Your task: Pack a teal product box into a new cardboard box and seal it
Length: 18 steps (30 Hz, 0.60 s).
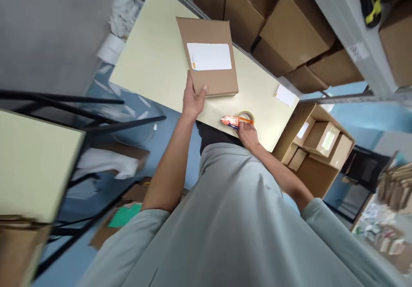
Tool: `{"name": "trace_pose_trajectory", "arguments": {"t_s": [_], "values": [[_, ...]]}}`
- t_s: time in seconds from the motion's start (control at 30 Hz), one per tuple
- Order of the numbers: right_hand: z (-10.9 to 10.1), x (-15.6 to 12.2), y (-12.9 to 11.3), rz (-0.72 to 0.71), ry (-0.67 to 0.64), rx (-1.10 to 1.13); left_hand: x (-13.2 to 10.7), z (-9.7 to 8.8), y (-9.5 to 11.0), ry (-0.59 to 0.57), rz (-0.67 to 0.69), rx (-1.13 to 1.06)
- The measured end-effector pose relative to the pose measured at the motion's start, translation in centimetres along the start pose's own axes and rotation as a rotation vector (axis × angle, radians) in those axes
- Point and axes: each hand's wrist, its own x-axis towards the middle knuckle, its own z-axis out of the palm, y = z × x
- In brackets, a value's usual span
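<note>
A flat brown cardboard box (215,80) with a white label (210,56) on its face lies on the pale yellow tabletop (154,50). My left hand (193,100) grips the box's near left corner, thumb on top and fingers along the side. To the right, close to the table's near edge, my right hand (247,135) is closed around an orange and white tape dispenser (229,120). A roll of tape (246,115) shows beside its orange part, just above my fingers. My palm hides part of the dispenser.
A white label sheet (286,95) lies at the table's right end. Beyond it stands a large open carton (309,166) with smaller boxes inside. Stacked cardboard boxes (296,25) fill the shelf behind the table. A second table (35,162) with black legs is at left.
</note>
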Motion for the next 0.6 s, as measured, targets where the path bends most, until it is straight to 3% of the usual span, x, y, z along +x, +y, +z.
{"name": "trace_pose_trajectory", "arguments": {"t_s": [0.07,0.13,0.2,0.27,0.4,0.5,0.6], "values": [[0.4,0.4,-2.0,-0.055,-0.015,0.061,0.1,-2.4,0.5,-0.022,0.01,0.125],[0.6,0.6,-3.4,-0.071,-0.016,0.124,0.3,-3.0,1.6,-0.03,0.0,0.252],[0.8,0.5,-4.2,-0.061,-0.011,0.18,0.4,-1.8,3.0,0.0,-0.041,0.361],[1.1,0.3,-4.3,-0.043,-0.011,0.215,0.5,0.6,4.2,0.01,-0.085,0.425],[1.1,-0.2,-4.1,-0.042,-0.001,0.209,0.6,4.6,5.7,-0.129,-0.131,0.469],[1.0,-0.4,-4.2,-0.05,0.017,0.199,0.5,5.3,6.0,-0.153,-0.17,0.565],[1.4,-1.6,-3.2,-0.038,0.016,0.222,0.1,5.0,6.2,-0.065,-0.2,0.658]]}}
